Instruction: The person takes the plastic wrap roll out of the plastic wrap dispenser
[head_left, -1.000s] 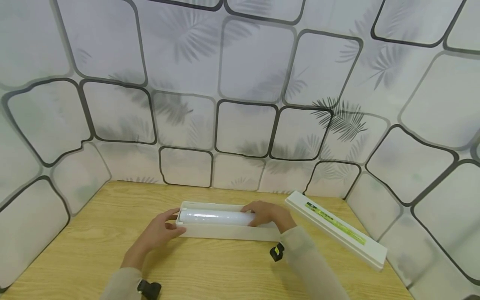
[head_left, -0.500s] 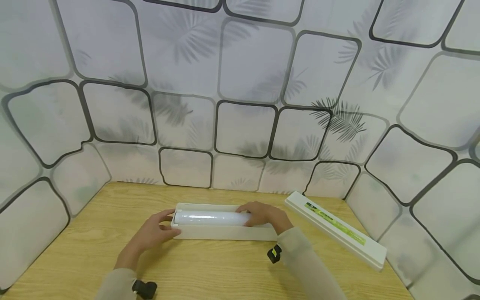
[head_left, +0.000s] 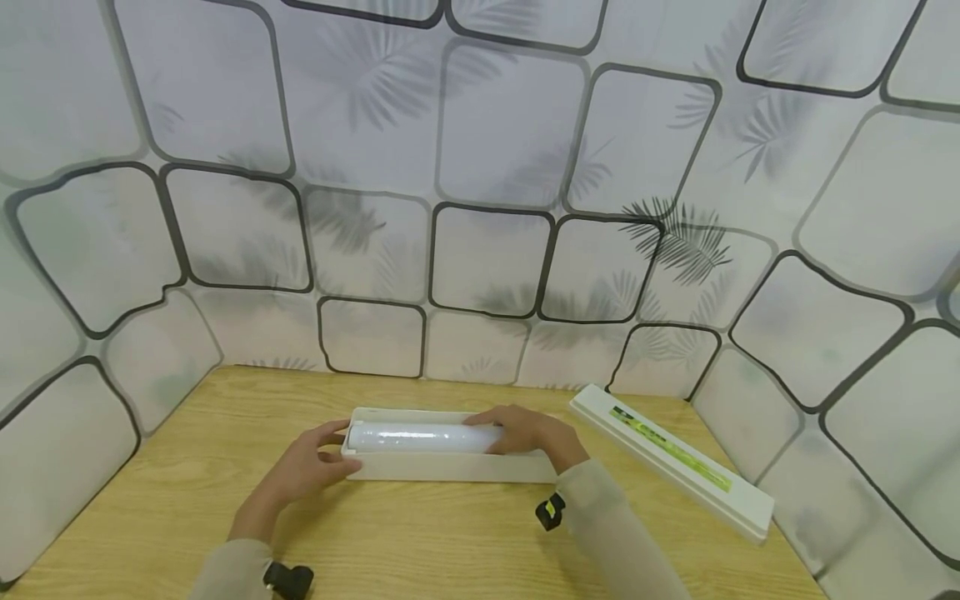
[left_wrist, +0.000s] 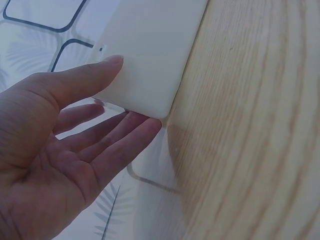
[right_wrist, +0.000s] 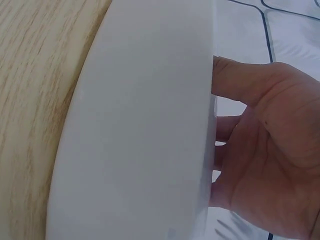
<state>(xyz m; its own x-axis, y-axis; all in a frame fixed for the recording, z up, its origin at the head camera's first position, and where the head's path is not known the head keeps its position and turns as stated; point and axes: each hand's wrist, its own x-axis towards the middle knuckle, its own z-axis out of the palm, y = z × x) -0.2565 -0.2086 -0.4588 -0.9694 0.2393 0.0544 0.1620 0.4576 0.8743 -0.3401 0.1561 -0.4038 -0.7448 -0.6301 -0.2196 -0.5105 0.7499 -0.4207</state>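
Patterned wall covering (head_left: 491, 258), grey outlines and palm leaves on white, stands behind a wood-grain tabletop (head_left: 420, 542). On it a long white box (head_left: 450, 467), uncovered on top, lies crosswise in front of the person, its long axis running left to right between the two hands. Inside it, parallel to that axis, rests a shiny pale roll (head_left: 420, 436), nearer the box's left end. The left hand (head_left: 303, 467) holds that end with narrow-set fingers, the thumb on the near wall, the other fingers at the end and corner. The right hand (head_left: 528, 432) reaches in from above and grips the roll's right part, fingers on its far side and thumb towards the person; in the right wrist view the box wall hides the tips. So the roll extends leftward from the right fingers. Apart, to the right, a white lid (head_left: 637, 446) with a green label (head_left: 671, 448) lies slantwise; the right hand is nearer it.
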